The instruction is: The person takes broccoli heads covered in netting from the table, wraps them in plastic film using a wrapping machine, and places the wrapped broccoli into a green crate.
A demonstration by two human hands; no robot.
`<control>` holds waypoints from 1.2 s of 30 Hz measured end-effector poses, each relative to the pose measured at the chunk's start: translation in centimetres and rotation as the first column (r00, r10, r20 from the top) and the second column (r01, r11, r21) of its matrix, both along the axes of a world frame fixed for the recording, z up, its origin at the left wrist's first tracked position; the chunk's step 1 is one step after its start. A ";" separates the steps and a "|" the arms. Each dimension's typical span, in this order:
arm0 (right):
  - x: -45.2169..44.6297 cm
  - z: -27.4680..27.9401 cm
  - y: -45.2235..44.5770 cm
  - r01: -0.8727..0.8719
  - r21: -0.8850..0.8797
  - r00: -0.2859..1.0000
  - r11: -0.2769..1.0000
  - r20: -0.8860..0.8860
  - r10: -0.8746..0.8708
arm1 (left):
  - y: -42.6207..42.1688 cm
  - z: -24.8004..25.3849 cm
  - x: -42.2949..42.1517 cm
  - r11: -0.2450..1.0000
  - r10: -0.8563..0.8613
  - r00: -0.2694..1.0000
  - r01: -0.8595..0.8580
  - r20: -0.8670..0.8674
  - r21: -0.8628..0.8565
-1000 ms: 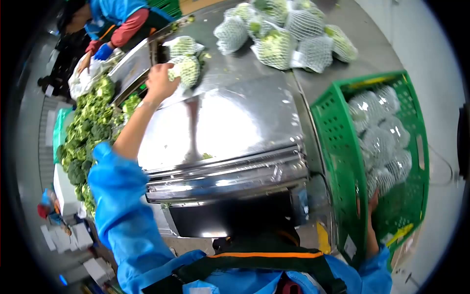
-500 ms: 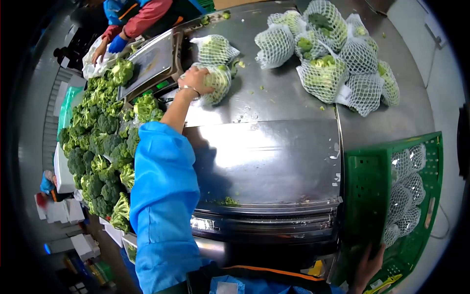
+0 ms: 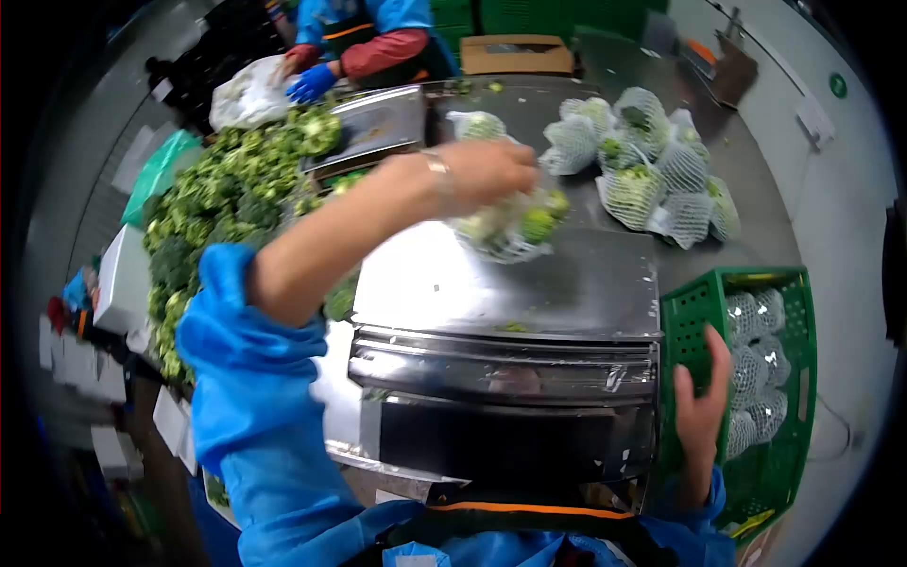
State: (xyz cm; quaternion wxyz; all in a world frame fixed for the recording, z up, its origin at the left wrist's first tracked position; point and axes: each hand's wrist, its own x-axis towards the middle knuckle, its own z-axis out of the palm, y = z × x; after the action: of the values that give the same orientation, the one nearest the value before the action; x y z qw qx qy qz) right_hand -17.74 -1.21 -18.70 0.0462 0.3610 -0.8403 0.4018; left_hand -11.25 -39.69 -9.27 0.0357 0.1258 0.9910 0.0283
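Observation:
My left hand (image 3: 487, 178) reaches across the steel table, closed on a net-wrapped broccoli head (image 3: 510, 248). The broccoli is blurred by motion, with green florets and white foam mesh showing below my fingers. Behind my hand, another netted broccoli head (image 3: 479, 125) lies on the table. My right hand (image 3: 699, 411) is open over the near side of the green crate (image 3: 690, 317), thumb and fingers apart. Inside the crate are several white mesh-wrapped heads (image 3: 749, 369) in rows.
Several netted heads (image 3: 658, 180) cluster at the right back of the steel table (image 3: 605, 265). Loose broccoli (image 3: 222, 213) is heaped at left, beside a scale (image 3: 378, 123). A co-worker's gloved hand (image 3: 312, 83) is by a white bag (image 3: 250, 93). A cardboard box (image 3: 517, 55) stands behind.
My left hand has carried the netted broccoli from beside the scale to the right and nearer me. My right hand has risen from the crate's lower edge, and the view has shifted.

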 end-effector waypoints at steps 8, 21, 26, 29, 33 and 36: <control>0.2 -8.4 -14.2 -0.303 -0.339 0.555 0.890 0.697 0.455 | 5.7 -8.4 8.6 0.945 0.241 0.941 -0.172 -0.236 0.280; -2.2 -8.2 -15.4 -0.021 -0.101 0.633 0.995 0.769 0.092 | 7.0 -16.1 10.9 0.512 0.646 0.761 -0.377 -0.057 0.772; -1.6 -5.2 -3.7 0.024 0.368 0.998 0.929 -0.057 -0.004 | 8.6 -12.1 21.1 0.660 0.728 0.566 -0.731 -0.387 0.172; 2.6 -6.5 -2.9 0.099 0.605 0.948 0.790 -0.300 0.111 | 10.5 -15.9 21.7 0.629 0.764 0.611 -0.776 -0.205 0.031; 3.4 -8.0 -3.8 -0.081 0.378 0.996 0.922 -0.005 0.089 | 10.3 -17.2 20.0 0.552 0.805 0.593 -0.741 -0.012 0.383; 3.9 -4.4 -1.3 -0.210 0.061 0.757 0.976 0.641 0.122 | 10.1 -13.0 23.5 -0.046 0.684 0.473 -0.731 0.555 0.680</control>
State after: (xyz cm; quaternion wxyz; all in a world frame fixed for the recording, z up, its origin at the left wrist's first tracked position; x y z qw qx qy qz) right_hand -13.83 -2.49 -23.09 -0.2989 0.2798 -0.7953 0.4470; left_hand 12.20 -29.55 -22.24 -0.0309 -0.4036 0.7333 0.5462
